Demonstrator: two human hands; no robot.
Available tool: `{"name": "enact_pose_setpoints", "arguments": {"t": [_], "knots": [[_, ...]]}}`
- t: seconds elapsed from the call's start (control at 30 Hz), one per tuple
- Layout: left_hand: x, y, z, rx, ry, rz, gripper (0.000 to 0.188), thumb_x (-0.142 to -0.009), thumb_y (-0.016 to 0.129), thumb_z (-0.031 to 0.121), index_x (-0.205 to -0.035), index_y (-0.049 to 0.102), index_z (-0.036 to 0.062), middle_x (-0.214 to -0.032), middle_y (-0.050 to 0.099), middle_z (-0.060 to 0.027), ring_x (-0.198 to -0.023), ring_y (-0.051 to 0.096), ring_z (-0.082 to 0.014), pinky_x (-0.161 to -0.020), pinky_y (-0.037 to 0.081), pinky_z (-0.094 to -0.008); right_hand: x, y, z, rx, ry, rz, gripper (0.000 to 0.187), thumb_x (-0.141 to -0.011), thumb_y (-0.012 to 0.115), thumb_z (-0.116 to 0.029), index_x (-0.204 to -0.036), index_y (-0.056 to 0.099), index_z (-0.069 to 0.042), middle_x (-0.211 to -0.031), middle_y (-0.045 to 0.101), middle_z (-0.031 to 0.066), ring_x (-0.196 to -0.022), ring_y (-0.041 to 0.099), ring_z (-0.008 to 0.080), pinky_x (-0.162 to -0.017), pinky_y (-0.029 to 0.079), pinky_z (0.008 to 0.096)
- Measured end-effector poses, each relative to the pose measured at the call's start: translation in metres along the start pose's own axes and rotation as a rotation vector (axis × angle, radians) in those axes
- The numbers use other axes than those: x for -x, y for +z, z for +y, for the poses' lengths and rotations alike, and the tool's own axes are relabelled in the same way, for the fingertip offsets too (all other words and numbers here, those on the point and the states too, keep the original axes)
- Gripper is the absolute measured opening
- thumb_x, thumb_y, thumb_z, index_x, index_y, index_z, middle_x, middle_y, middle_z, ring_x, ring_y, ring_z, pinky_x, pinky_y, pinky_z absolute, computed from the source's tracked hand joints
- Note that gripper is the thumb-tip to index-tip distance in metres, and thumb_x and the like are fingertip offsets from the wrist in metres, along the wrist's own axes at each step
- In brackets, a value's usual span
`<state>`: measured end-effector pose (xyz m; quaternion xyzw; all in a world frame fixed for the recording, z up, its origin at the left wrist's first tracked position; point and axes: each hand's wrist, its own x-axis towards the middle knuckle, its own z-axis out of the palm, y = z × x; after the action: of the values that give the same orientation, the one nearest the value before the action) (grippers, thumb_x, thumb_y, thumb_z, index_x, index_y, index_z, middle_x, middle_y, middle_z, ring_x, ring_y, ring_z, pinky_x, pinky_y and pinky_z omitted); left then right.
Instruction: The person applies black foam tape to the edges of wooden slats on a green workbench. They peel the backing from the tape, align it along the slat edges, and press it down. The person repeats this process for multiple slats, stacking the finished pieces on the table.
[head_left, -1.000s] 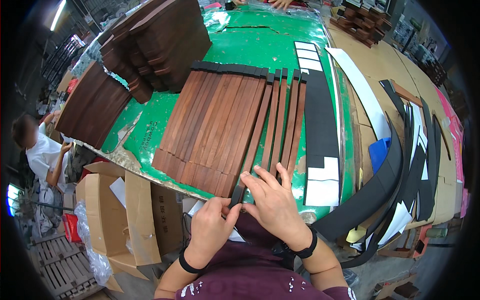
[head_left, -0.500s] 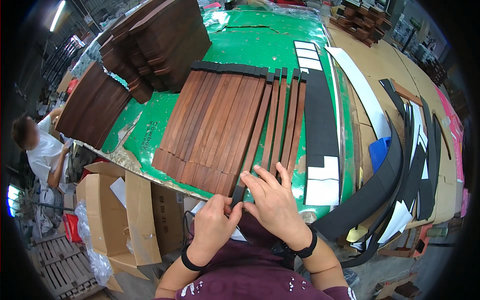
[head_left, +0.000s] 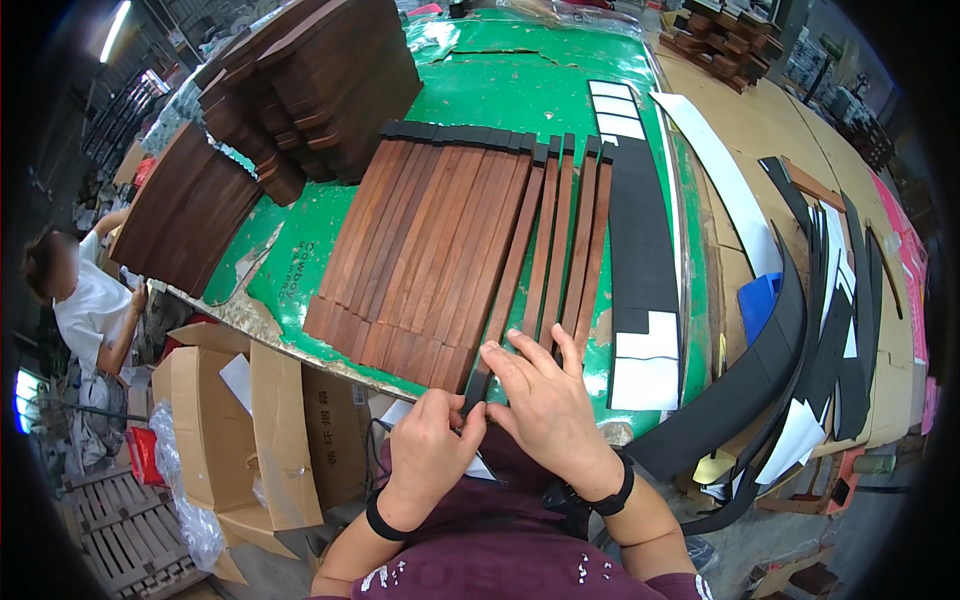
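Note:
At the table's near edge, my left hand (head_left: 428, 455) is closed, thumb and forefinger pinching a small black foam pad (head_left: 477, 388) at the near end of a reddish-brown wooden slat (head_left: 512, 270). My right hand (head_left: 550, 415) lies over the near ends of the slats beside it, fingers stretched out, thumb close to the pad. Left of that slat, a row of wooden slats (head_left: 410, 250) lies packed side by side, black pads on their far ends. Several more slats (head_left: 575, 230) stand slightly apart to the right, their near ends partly hidden by my right hand.
A long black foam sheet (head_left: 645, 250) with white backing patches lies right on the green table (head_left: 500, 75). Dark wooden panels (head_left: 330, 90) stand at the far left. Black strips (head_left: 820, 320) cover the right-hand board. Below left are an open cardboard box (head_left: 215, 430) and another person (head_left: 85, 300).
My hands hold nearly the same position at the slat's near end. The person at the left has shifted an arm slightly.

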<state>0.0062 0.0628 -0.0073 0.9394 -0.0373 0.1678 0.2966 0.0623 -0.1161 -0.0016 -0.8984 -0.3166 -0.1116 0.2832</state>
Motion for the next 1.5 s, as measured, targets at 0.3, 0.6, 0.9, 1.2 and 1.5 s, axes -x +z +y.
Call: {"name": "enact_pose_setpoints", "arguments": {"t": [0.3,0.6,0.9,1.2,1.5], "knots": [[-0.004,-0.002,0.004,-0.037,0.001,-0.014,0.028,-0.084,0.088,0.015,-0.092,0.063,0.0030,-0.071,0.064,-0.0086,-0.060,0.067,-0.0265,-0.055,0.055,-0.0399,0.000,0.002,0.000,0.017,-0.007,0.016,0.071,-0.079,0.089,-0.022,-0.144,0.062,-0.009,-0.140,0.070,0.0086,-0.139,0.059,0.0308,-0.124,0.032,0.0615],[0.003,-0.001,0.004,-0.063,0.002,-0.018,0.032,-0.085,0.090,0.018,-0.097,0.064,0.0027,-0.077,0.065,-0.0078,-0.062,0.067,-0.0242,-0.056,0.055,-0.0380,0.001,0.004,-0.003,0.078,-0.040,0.041,0.058,-0.080,0.086,-0.022,-0.136,0.073,-0.020,-0.138,0.069,0.0091,-0.135,0.062,0.0321,-0.123,0.033,0.0632],[0.010,-0.009,0.007,-0.013,-0.051,-0.027,0.032,-0.084,0.090,0.014,-0.102,0.065,0.0045,-0.077,0.063,-0.0072,-0.065,0.065,-0.0248,-0.058,0.053,-0.0387,0.001,0.005,-0.004,0.075,-0.047,0.049,0.061,-0.077,0.088,-0.022,-0.136,0.073,-0.018,-0.138,0.069,0.0095,-0.135,0.061,0.0324,-0.122,0.035,0.0626],[0.009,-0.005,0.003,-0.007,0.010,-0.014,0.029,-0.085,0.086,0.011,-0.101,0.064,0.0031,-0.076,0.064,-0.0085,-0.064,0.067,-0.0263,-0.057,0.053,-0.0393,-0.001,0.001,-0.005,0.081,-0.049,0.033,0.068,-0.076,0.090,-0.020,-0.140,0.069,-0.014,-0.137,0.070,0.0092,-0.135,0.062,0.0315,-0.122,0.035,0.0616],[-0.006,-0.008,0.007,-0.079,-0.001,-0.024,0.030,-0.085,0.088,0.017,-0.099,0.064,0.0042,-0.074,0.064,-0.0079,-0.063,0.067,-0.0263,-0.057,0.054,-0.0397,-0.002,0.000,-0.004,0.066,-0.028,0.024,0.091,-0.075,0.091,-0.019,-0.155,0.051,-0.002,-0.135,0.071,0.0089,-0.134,0.062,0.0316,-0.122,0.036,0.0602]]}}
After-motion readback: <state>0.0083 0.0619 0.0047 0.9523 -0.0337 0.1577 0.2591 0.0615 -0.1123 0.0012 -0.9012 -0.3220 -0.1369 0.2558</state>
